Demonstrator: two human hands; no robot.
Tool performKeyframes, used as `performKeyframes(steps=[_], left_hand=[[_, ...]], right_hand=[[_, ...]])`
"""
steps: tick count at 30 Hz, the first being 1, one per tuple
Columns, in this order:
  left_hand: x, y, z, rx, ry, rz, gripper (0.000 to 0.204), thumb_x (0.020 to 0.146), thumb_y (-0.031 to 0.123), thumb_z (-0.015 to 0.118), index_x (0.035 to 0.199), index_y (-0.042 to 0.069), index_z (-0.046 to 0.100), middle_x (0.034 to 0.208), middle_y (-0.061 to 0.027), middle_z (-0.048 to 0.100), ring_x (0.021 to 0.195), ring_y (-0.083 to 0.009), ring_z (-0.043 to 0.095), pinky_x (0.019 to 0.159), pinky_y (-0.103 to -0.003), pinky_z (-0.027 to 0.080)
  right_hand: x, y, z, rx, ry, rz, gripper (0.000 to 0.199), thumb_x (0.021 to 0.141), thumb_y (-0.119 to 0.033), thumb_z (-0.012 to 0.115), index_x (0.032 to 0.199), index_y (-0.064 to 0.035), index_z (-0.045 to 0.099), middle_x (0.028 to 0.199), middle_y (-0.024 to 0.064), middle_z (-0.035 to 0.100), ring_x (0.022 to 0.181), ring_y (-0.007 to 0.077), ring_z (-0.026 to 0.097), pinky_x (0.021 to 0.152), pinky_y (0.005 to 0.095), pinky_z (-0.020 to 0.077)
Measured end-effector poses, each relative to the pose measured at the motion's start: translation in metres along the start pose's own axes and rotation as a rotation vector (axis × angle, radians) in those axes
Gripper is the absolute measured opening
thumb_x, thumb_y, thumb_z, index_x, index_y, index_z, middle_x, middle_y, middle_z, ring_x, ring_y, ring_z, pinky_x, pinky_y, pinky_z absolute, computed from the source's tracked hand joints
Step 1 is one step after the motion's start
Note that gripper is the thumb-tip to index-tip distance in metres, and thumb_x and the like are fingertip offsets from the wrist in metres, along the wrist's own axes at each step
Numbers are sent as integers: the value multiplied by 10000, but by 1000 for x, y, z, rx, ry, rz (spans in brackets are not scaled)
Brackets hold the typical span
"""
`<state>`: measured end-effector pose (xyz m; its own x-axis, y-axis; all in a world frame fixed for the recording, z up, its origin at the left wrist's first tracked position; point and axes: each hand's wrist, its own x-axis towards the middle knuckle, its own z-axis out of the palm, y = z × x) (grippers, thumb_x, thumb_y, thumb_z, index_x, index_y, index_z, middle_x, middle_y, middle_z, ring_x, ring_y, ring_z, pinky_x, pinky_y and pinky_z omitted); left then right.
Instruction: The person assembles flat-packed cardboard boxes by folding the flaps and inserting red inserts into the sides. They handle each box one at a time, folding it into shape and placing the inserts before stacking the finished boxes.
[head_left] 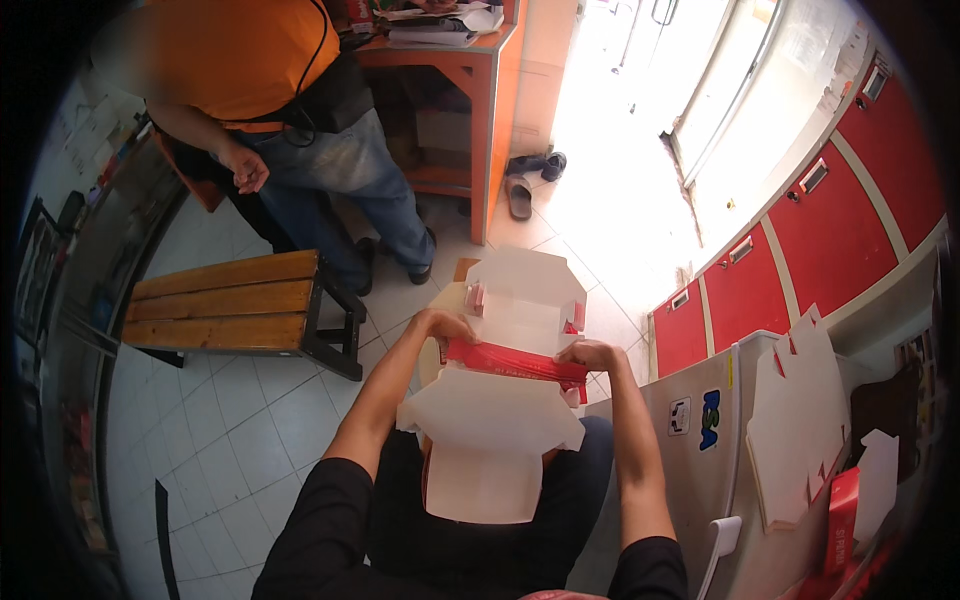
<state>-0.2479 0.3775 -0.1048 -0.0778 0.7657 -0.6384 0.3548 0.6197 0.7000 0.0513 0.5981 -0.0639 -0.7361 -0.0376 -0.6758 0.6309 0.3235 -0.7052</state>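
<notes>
A flat white cardboard box blank [495,415] with a red strip across its middle is held over my lap. My left hand [440,325] grips the left end of the red fold and my right hand [590,355] grips its right end. The upper flaps [520,290] stand up away from me, and the lower flaps hang toward my black-clad knees.
A stack of flat white and red box blanks [800,420] lies on a grey unit [690,440] to my right. A wooden bench [225,305] stands on the tiled floor at left. A person in an orange shirt [250,60] stands by an orange desk [480,60]. Red cabinets [830,220] line the right.
</notes>
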Motion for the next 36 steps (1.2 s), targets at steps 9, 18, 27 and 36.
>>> performKeyframes(steps=[9, 18, 27, 36], left_hand=[[-27, 19, 13, -225, -123, -191, 551, 837, 265, 721, 1295, 26, 532, 1097, -182, 667, 892, -272, 706, 631, -375, 624], [-49, 51, 26, -49, 29, -158, 500, 807, 336, 700, 1195, 27, 637, 1018, -140, 696, 838, -262, 702, 670, -417, 610], [-40, 5, 48, 47, 243, 415, 593, 867, 245, 715, 1385, 64, 490, 1178, -206, 622, 1102, -288, 628, 945, -360, 517], [-49, -54, 95, -236, 735, 662, 1024, 788, 235, 829, 1525, 96, 131, 1325, -220, 512, 1161, -283, 565, 984, -360, 472]], right_hand=[[-3, 1, 23, 482, 19, 125, 276, 924, -119, 565, 1123, 22, 696, 1033, 68, 697, 926, 176, 646, 830, 309, 501], [1, 16, 22, 351, 151, 149, 317, 928, -123, 511, 1136, 46, 680, 1081, 119, 725, 1014, 209, 679, 900, 328, 532], [-32, -20, 61, -553, 408, -173, 420, 756, 4, 598, 1128, -148, 719, 1053, 120, 721, 1001, 293, 669, 833, 361, 518], [-78, -88, 88, -692, 753, -177, 234, 881, -210, 621, 1094, -174, 713, 953, 118, 713, 951, 328, 663, 786, 450, 505]])
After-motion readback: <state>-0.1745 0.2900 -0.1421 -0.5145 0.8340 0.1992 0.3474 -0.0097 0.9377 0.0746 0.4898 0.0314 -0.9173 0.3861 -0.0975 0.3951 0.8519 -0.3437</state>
